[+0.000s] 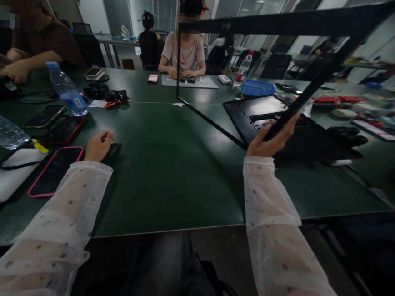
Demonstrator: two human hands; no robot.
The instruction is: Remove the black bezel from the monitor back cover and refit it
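My right hand (270, 137) grips one side of a thin black rectangular frame (292, 24), like a monitor bezel. It is raised and tilted above the table, and its opening shows the room behind. Under and behind that hand a black monitor housing (316, 141) lies flat, with a lighter panel on it. My left hand (99, 145) is over the left side of the green table (168, 177), fingers curled together; whatever may be between them is hidden. Close beside its wrist lies a phone with a pink edge (57, 172).
Bottles (67, 90), dark phones (46, 116) and a white device (9, 174) crowd the left. A blue tray (258, 88) and a red-labelled bottle (244, 69) stand at the back right, near blurred clutter. A person (184, 51) sits opposite; another person (45, 40) sits left.
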